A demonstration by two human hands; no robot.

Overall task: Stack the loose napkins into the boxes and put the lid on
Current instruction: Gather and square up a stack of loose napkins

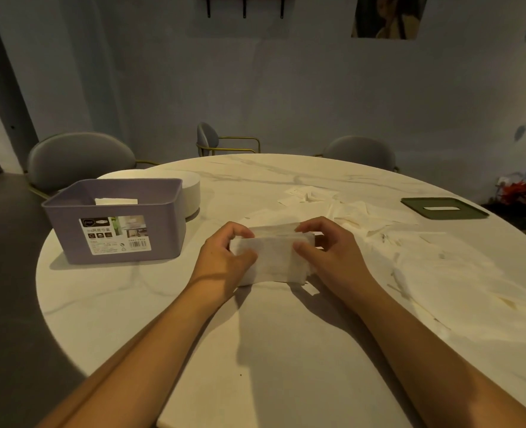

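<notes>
Left hand, right hand grip one napkin stack.

From where I stand the table top looks like polished stone, white with grey veins, smooth with a soft sheen. The lilac box is matt plastic, its label printed paper with a slight gloss. Behind it a round container is smooth, matt white. The stack of napkins is thin, soft paper, faintly crinkled, as are the loose napkins. The green lid is matt plastic. The chair has grey cloth padding on a brass-toned metal frame
</notes>
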